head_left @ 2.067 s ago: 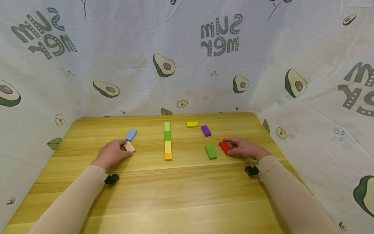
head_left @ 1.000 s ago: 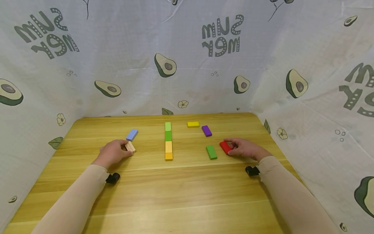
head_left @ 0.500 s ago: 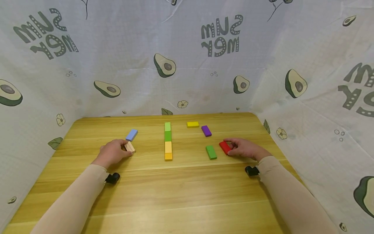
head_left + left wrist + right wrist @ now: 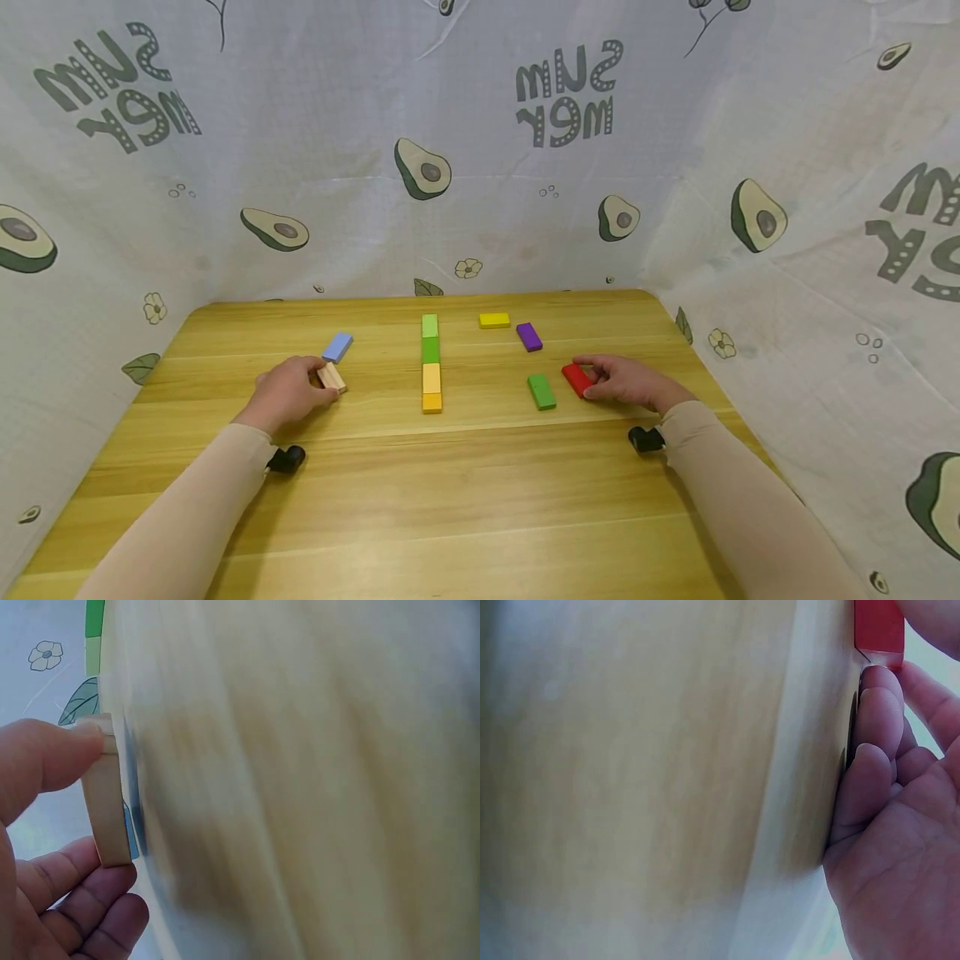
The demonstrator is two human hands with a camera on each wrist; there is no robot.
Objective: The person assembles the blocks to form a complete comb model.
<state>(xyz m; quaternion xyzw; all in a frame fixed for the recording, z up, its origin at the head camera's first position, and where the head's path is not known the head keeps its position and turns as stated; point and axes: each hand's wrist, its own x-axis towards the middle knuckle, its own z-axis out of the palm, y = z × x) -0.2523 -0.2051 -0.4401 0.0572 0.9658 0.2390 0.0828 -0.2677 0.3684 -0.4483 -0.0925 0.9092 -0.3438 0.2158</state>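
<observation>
Left of centre in the head view, the pale wooden block (image 4: 332, 378) is pinched between thumb and fingers of the left hand (image 4: 283, 392); right of centre, the right hand (image 4: 628, 382) pinches the red block (image 4: 576, 380). The right wrist view shows, at its right, curled fingers (image 4: 880, 724) the head view hides.

A block row (image 4: 431, 358) (running front to back) lies between left hand (image 4: 285, 392) and right hand (image 4: 626, 380).

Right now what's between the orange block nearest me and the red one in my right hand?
A loose green block lies there, apart from the red block, in the head view.
</observation>
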